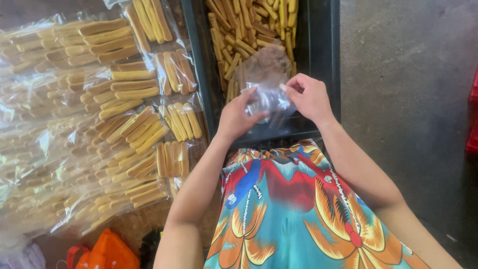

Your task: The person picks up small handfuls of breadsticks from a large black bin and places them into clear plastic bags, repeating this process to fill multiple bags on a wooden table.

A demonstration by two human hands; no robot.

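Observation:
Both my hands hold one small clear plastic bag [269,98] above the near end of a black tray [318,55]. My left hand [238,117] pinches the bag's left edge and my right hand [308,95] pinches its right edge. I cannot see anything inside the bag. Loose finger-shaped golden biscuits [249,30] lie heaped in the tray just beyond my hands.
A big pile of clear packets filled with the same biscuits [99,114] covers the surface on the left. Grey concrete floor [408,99] lies to the right. My lap in a colourful patterned garment [284,214] is below; an orange bag [107,251] sits at bottom left.

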